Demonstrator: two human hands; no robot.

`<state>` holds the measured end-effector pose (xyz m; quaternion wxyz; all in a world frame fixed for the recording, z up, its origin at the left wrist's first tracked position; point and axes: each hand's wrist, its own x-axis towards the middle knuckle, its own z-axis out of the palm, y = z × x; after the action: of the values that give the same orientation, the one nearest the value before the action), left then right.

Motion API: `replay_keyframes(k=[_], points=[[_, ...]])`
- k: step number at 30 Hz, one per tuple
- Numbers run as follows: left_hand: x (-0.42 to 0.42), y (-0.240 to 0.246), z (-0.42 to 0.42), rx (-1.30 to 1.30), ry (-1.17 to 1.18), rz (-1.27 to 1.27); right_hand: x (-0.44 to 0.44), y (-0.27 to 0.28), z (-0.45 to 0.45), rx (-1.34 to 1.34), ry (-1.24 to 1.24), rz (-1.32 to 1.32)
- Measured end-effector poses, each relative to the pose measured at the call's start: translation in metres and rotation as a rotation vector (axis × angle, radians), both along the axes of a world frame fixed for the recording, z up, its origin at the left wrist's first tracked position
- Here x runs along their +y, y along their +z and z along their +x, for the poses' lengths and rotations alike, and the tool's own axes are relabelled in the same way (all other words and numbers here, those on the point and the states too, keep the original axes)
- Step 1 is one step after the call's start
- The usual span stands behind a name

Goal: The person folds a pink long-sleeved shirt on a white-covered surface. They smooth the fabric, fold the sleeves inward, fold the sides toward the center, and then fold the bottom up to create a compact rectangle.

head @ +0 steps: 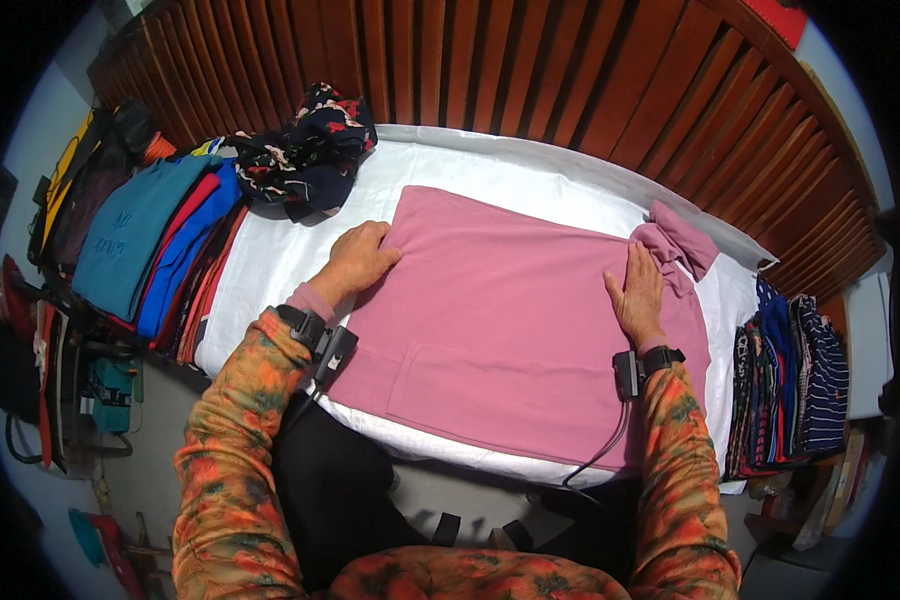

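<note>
A pink garment [502,315] with a large pocket lies spread on a white sheet [270,262] over a bench. At the garment's left edge is my left hand [356,259], thumb and fingertips touching the cloth; whether it pinches the fabric is not clear. Flat on the right part of the garment rests my right hand [636,292], its thumb apart from the fingers. Just beyond its fingertips, a bunched pink sleeve [679,240] sticks out at the upper right. Both wrists bear black straps with small devices and cables.
A wooden slatted backrest [480,67] curves along the far side. Stacks of folded clothes stand at the left [146,240] and at the right [791,375]. A crumpled dark floral cloth [307,157] lies at the back left. Cables hang from both wrists.
</note>
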<state>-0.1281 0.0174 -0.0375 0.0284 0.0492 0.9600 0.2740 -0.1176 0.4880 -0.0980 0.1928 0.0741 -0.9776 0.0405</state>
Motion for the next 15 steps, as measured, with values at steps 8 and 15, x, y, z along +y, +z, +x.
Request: replay_keyframes(k=[8, 15], points=[[0.017, -0.005, 0.022, 0.056, 0.101, -0.231, -0.001, 0.002, 0.001, -0.035, -0.03, 0.001], [0.023, 0.004, 0.036, -0.004, 0.165, -0.429, 0.0, 0.003, 0.002, -0.034, -0.018, -0.009]])
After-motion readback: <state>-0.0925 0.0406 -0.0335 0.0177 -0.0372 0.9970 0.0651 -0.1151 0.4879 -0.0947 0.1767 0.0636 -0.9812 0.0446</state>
